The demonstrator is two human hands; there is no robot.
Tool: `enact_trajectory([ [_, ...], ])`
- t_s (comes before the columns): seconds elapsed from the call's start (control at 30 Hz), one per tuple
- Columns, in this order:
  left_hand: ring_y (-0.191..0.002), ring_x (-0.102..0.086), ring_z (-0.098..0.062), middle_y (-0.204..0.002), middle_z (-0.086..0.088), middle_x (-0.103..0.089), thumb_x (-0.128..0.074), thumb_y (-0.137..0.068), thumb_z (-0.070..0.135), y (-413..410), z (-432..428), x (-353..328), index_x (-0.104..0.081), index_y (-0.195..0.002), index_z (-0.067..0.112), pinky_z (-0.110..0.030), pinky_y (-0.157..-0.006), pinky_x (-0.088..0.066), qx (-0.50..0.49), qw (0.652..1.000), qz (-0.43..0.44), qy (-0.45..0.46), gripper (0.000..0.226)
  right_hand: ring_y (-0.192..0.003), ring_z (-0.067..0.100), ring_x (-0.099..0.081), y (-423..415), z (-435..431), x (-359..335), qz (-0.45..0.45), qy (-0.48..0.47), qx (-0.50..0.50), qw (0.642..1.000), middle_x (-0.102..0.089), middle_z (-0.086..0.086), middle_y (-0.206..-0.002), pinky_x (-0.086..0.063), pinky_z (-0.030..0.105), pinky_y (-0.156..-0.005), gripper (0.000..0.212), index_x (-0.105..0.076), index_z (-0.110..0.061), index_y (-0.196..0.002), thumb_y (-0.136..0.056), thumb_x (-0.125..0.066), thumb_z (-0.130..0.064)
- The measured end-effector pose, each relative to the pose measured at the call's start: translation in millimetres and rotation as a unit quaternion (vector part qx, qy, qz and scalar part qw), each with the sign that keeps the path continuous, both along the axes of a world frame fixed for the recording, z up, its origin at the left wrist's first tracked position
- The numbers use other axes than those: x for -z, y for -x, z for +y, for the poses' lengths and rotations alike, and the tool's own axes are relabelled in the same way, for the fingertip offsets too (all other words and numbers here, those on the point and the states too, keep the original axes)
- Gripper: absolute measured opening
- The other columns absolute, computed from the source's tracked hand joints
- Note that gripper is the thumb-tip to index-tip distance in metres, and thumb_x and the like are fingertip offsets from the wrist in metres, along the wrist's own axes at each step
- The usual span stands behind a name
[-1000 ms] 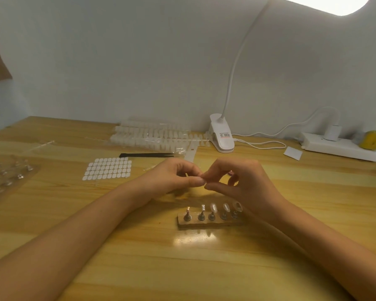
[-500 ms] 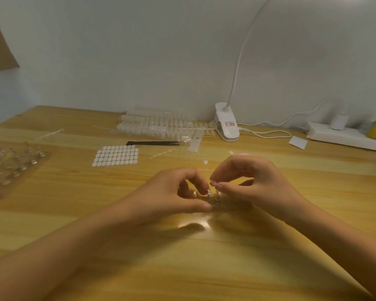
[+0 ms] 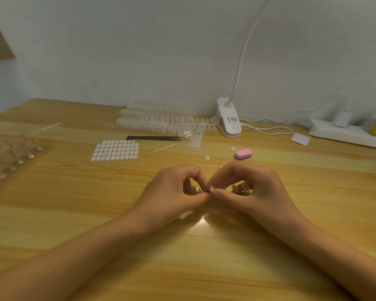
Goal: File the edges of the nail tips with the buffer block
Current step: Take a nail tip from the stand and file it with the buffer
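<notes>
pink buffer block, black tweezers perhaps

Single head-worn wide-angle view: looks forward and down across the desk toward the back wall, close above the left hand and right hand at centre frame.

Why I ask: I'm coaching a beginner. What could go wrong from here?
1. The left hand and right hand pinch what looks like a tiny nail tip close to the mounted tips. A slip might flick it away or knock those.
2. The buffer block lies untouched beyond the hands. Reaching for it could scatter the loose tips nearby.
</notes>
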State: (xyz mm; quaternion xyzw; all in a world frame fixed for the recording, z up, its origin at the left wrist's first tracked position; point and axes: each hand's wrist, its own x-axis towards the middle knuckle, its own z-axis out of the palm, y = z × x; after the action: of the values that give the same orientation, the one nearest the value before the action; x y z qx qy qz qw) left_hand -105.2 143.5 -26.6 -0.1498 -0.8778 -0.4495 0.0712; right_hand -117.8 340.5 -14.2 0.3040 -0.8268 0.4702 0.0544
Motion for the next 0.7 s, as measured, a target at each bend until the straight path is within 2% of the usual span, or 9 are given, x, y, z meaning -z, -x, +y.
enact_trajectory([
  [0.13, -0.067, -0.057, 0.001, -0.070, 0.009, -0.064, -0.069, -0.066, 0.052, -0.5, 0.1, -0.5, -0.068, -0.075, 0.032, -0.032, -0.065, -0.049, -0.001, 1.000, -0.014, -0.010, 0.022, -0.087, 0.013, -0.069, 0.2, 0.0, -0.1, 0.003, -0.001, 0.001, 1.000, -0.073, -0.013, -0.084, -0.051, 0.018, -0.063, 0.010, -0.074, -0.025, -0.085, -0.080, -0.080, -0.020],
  [0.3, -0.067, -0.057, -0.002, -0.071, 0.006, -0.065, -0.076, -0.072, 0.041, 0.5, 0.3, 1.4, -0.067, -0.072, 0.033, -0.038, -0.068, -0.051, -0.007, 1.000, -0.018, -0.014, 0.012, -0.084, 0.014, -0.068, 0.0, -0.6, 0.5, 0.008, -0.006, 0.007, 1.000, -0.073, -0.012, -0.082, -0.050, 0.018, -0.062, 0.009, -0.075, -0.024, -0.085, -0.080, -0.080, -0.019],
  [0.53, -0.068, -0.058, -0.004, -0.076, 0.003, -0.068, -0.078, -0.073, 0.039, 1.0, 0.4, 1.8, -0.066, -0.071, 0.034, -0.042, -0.071, -0.053, -0.004, 1.000, -0.023, -0.021, 0.013, -0.081, 0.013, -0.068, 0.0, 0.0, 1.3, -0.019, 0.007, 0.006, 1.000, -0.073, -0.008, -0.082, -0.047, 0.015, -0.063, 0.007, -0.076, -0.021, -0.086, -0.081, -0.080, -0.018],
  [0.7, -0.068, -0.059, -0.007, -0.076, 0.003, -0.068, -0.077, -0.069, 0.047, -0.4, 0.5, 2.4, -0.066, -0.070, 0.034, -0.043, -0.072, -0.052, -0.005, 0.999, -0.021, -0.028, 0.016, -0.082, 0.013, -0.068, -1.1, -1.8, -0.5, -0.031, 0.002, 0.011, 0.999, -0.073, -0.009, -0.082, -0.048, 0.017, -0.062, 0.007, -0.075, -0.022, -0.083, -0.080, -0.081, -0.019],
])
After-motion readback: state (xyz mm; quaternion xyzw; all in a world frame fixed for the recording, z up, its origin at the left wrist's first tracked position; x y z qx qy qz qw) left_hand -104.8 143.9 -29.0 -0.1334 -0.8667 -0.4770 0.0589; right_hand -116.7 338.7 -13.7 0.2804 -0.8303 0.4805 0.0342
